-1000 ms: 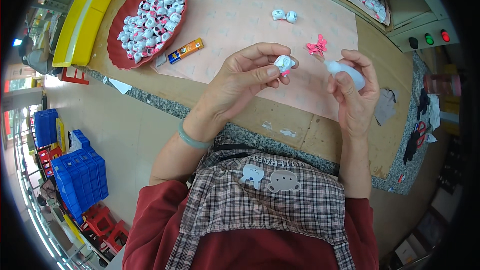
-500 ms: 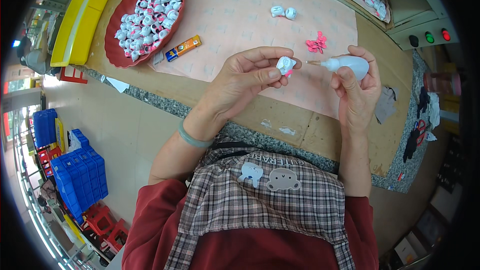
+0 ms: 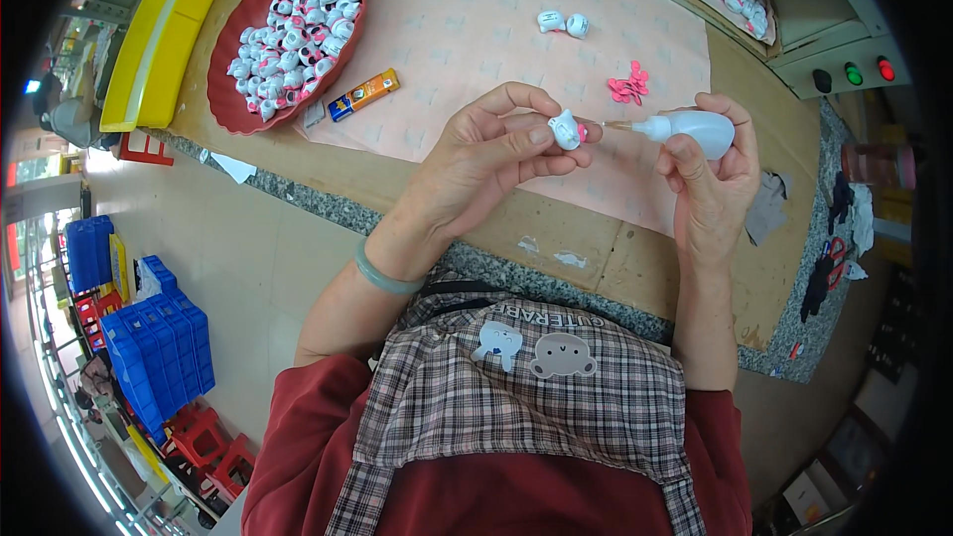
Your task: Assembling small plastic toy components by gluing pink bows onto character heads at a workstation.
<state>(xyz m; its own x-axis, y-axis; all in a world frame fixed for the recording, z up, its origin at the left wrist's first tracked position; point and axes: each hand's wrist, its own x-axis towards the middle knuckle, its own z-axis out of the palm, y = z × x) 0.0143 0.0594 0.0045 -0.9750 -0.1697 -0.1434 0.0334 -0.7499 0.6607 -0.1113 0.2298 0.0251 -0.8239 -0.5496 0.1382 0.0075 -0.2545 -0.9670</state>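
My left hand (image 3: 496,144) pinches a small white cat-head-shaped piece (image 3: 566,129) between thumb and fingers, a bit of pink showing on its right side. In my right hand (image 3: 710,174) is a white squeeze bottle (image 3: 700,131), lying sideways with its thin tip pointing left at the white piece. A small gap seems to lie between tip and piece. Beyond the bottle, several small pink pieces (image 3: 628,85) are heaped on the pale pink sheet (image 3: 467,50). Two more white pieces (image 3: 563,25) sit farther back.
A red scalloped bowl (image 3: 220,89) full of white-and-pink pieces stands at the left, an orange-and-blue box (image 3: 363,95) beside it. A yellow tray (image 3: 149,50) lies at the far left edge. Grey cloth (image 3: 767,208) and scissors (image 3: 837,256) lie to the right.
The white piece has turned in my left fingers, so its pink part now faces right toward the bottle tip. My right hand and the bottle have barely moved.
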